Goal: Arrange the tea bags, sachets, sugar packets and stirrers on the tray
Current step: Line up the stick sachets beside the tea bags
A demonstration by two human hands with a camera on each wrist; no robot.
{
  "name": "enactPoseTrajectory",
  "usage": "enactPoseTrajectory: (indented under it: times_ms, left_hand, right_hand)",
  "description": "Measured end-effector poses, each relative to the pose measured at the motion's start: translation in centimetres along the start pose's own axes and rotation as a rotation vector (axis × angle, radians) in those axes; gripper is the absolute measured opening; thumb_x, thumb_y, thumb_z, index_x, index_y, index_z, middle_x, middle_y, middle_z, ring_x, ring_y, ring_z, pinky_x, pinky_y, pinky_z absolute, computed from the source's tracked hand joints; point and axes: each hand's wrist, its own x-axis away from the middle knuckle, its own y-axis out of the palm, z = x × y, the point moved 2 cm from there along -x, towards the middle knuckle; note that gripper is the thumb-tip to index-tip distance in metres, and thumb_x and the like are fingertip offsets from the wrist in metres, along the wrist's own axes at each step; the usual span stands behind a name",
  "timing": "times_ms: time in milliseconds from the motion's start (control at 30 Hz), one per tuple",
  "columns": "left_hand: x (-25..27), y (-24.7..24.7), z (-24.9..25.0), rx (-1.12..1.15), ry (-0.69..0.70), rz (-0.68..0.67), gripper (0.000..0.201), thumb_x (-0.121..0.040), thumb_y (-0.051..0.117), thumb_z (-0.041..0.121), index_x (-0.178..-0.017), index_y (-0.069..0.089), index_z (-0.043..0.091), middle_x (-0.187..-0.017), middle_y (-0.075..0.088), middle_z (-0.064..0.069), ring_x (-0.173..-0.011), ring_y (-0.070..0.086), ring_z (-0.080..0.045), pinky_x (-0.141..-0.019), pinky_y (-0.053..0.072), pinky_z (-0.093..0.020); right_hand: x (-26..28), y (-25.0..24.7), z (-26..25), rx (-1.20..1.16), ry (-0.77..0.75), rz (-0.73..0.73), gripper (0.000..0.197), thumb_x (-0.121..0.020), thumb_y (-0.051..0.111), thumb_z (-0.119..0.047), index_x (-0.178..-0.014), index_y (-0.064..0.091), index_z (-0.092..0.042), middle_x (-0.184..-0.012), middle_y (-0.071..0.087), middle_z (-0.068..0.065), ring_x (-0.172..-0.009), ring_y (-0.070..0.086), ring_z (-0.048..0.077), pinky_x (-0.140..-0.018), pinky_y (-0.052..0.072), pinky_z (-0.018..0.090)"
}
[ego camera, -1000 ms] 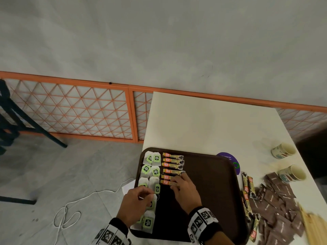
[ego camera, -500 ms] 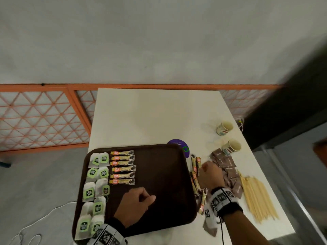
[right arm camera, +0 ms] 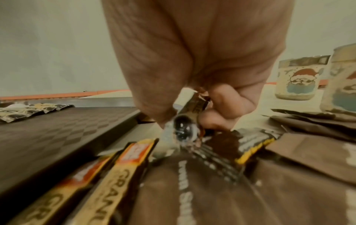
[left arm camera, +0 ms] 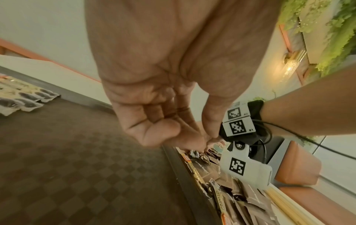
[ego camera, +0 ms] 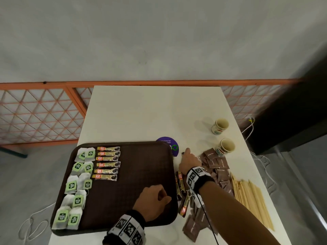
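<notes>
Pinching: the right hand (ego camera: 190, 160) grips one sachet (right arm camera: 189, 115) between thumb and curled fingers, lifted at a slant just above the loose pile, to the right of the tray (ego camera: 141, 174).
Right hand place: on the table (ego camera: 150, 112), between the tray's right rim and the sugar packets (ego camera: 215, 162), near the purple disc (ego camera: 167, 145).
Left hand: the left hand (ego camera: 153, 202) hovers over the tray's bare near-right part; its fingers (left arm camera: 154, 115) are loosely curled toward the palm and hold nothing.
Tea bags: the tea bags (ego camera: 77, 184) lie in two columns along the tray's left side, green tags up, from the far corner to the near corner.
Sachets on tray: six tray sachets (ego camera: 108, 162) lie flat in a stack of rows just right of the far tea bags, orange ends to the left.
Loose sachets: the loose sachets (ego camera: 180, 184) lie lengthwise on the table just beside the tray's right rim, partly under the right forearm.
Sugar packets: brown, heaped on the table right of the loose sachets, some overlapping.
Stirrers: the stirrers (ego camera: 251, 200) lie bunched on the table's right edge, beside the packets.
Cups: two cups (ego camera: 223, 137) stand upright beyond the packets, apart from each other.
</notes>
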Motion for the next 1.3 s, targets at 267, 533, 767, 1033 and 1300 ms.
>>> enactPoseTrajectory:
  times_ms: [267, 533, 767, 1033, 1300]
  left_hand:
    - [-2.3, 2.9, 2.9, -0.229, -0.160, -0.004, 0.027, -0.090, 0.057, 0.049, -0.101, 0.054, 0.025, -0.108, 0.061, 0.001, -0.100, 0.059, -0.023, -0.089, 0.050, -0.040]
    - [-3.1, 5.8, 2.8, -0.275, -0.269, -0.062, 0.056, -0.089, 0.055, 0.052, -0.129, 0.036, 0.018, -0.125, 0.056, -0.007, -0.113, 0.057, -0.031, -0.093, 0.048, -0.045]
    - [-2.1, 5.9, 1.1, -0.165, -0.293, -0.092, 0.053, -0.078, 0.063, 0.058, -0.112, 0.043, 0.024, -0.111, 0.060, -0.003, -0.101, 0.061, -0.027, -0.086, 0.052, -0.043]
    - [-2.2, 5.6, 0.3, -0.135, -0.249, -0.185, 0.044, -0.080, 0.066, 0.041, -0.115, 0.046, 0.024, -0.114, 0.063, -0.003, -0.101, 0.062, -0.027, -0.088, 0.054, -0.044]
    - [-2.3, 5.1, 0.1, -0.156, -0.219, -0.253, 0.050, -0.079, 0.066, 0.045, -0.119, 0.044, 0.026, -0.117, 0.061, -0.005, -0.103, 0.061, -0.029, -0.091, 0.052, -0.047]
  right_hand:
    - [-0.2, -4.7, 3.7, -0.353, -0.025, -0.184, 0.037, -0.098, 0.041, -0.024, -0.124, 0.038, 0.002, -0.100, 0.060, 0.014, -0.085, 0.057, 0.025, -0.073, 0.041, 0.031]
    - [4.5, -2.4, 4.8, -0.579, -0.083, -0.278, 0.013, -0.091, 0.040, -0.008, -0.081, 0.048, -0.005, -0.071, 0.058, 0.014, -0.058, 0.060, 0.026, -0.051, 0.048, 0.035]
    - [7.2, 1.5, 4.1, -0.306, -0.134, -0.154, 0.029, -0.087, 0.050, -0.035, -0.113, 0.043, -0.022, -0.107, 0.064, 0.009, -0.094, 0.064, 0.029, -0.080, 0.056, 0.044]
    - [8.0, 3.3, 4.1, -0.217, -0.035, -0.154, 0.072, -0.084, 0.064, -0.039, -0.140, 0.022, -0.023, -0.122, 0.059, 0.011, -0.110, 0.060, 0.031, -0.090, 0.054, 0.044]
    - [7.7, 3.4, 3.5, -0.133, -0.035, -0.074, 0.045, -0.089, 0.055, -0.044, -0.122, 0.036, -0.018, -0.114, 0.061, 0.007, -0.104, 0.062, 0.031, -0.084, 0.053, 0.042]
